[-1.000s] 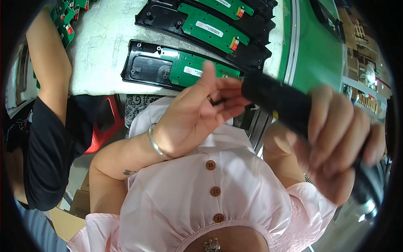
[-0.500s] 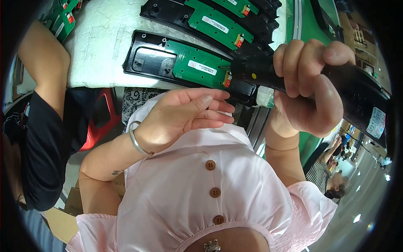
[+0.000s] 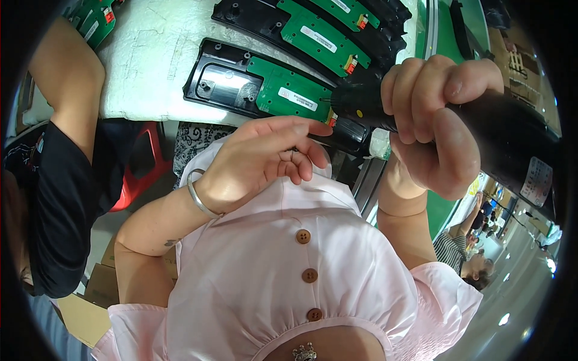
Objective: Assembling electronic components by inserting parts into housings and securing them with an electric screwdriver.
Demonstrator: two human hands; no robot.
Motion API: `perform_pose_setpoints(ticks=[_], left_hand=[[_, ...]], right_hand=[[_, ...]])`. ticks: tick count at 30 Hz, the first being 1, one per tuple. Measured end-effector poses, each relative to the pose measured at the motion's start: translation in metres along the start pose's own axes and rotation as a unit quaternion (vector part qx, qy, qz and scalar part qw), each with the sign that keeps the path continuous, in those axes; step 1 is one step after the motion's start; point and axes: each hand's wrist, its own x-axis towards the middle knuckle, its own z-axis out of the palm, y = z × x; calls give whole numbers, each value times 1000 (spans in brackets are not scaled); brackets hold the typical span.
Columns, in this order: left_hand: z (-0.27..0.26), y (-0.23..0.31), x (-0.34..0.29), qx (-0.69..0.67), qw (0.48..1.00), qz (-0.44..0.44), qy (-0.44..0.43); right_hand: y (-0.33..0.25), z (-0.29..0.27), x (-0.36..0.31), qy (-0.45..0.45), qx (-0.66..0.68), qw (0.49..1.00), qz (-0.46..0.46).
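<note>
Wrapped in my right hand [image 3: 436, 120] is a black power screwdriver [image 3: 361, 103], held sideways with its bit pointing left. The bit's tip is at the right part of a green circuit board [image 3: 283, 90], near a red and yellow connector [image 3: 332, 118]. That board lies in a long black plastic housing [image 3: 226, 84] at the near edge of the padded surface. My left hand [image 3: 271, 147] is just in front of the housing, fingers partly curled and apart, holding nothing. Its index fingertip is close to the connector; whether it touches cannot be made out.
More black housings with green boards [image 3: 313, 39] lie in a row behind. White foam padding [image 3: 156, 60] covers the bench. On the left are a co-worker's bare arm [image 3: 69, 78], another circuit board [image 3: 96, 24] and a red stool [image 3: 141, 171]. Cardboard boxes [image 3: 84, 319] stand at lower left.
My left hand's lower fingers have curled in and the hand has shifted slightly left. The screwdriver stays at the same part of the board. The whole view has shifted a little.
</note>
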Motion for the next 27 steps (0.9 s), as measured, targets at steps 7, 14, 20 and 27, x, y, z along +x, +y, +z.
perform_pose_setpoints(ticks=[7,14,20,27], left_hand=[[0,-3,2,-5,1000,16,8],[-2,-7,6,5,999,48,-24],[-1,-9,13,-64,996,47,43],[1,-11,17,-155,987,31,36]], right_hand=[[-19,4,-6,74,-22,996,-44],[-60,-3,-25,54,69,996,-18],[-56,20,-25,191,4,979,-69],[-32,20,-28,133,142,963,-187]])
